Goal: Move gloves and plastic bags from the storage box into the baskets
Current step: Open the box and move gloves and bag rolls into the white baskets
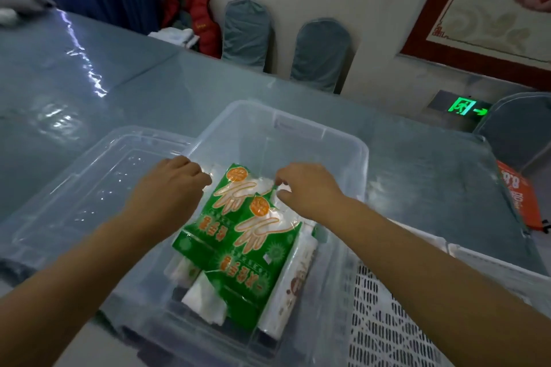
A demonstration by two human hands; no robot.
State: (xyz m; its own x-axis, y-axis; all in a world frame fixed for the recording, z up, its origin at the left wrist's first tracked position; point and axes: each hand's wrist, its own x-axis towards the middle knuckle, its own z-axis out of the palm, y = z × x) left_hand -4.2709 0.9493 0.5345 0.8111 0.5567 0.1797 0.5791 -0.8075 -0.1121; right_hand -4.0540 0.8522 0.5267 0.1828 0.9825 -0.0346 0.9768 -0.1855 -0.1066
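Counting what's visible: two green glove packs overlapping in one clear storage box, plus two rolls of plastic bags beside them. One clear lid, one white basket, three covered chairs behind.

The storage box is standing on the table. Its lid is lying just left of the box, and a basket is sitting just right of it. Inside the box, two glove packets are lying on top (one overlapping the other), with bag rolls under and right of them. Behind the box, beyond the table, two chairs are standing.
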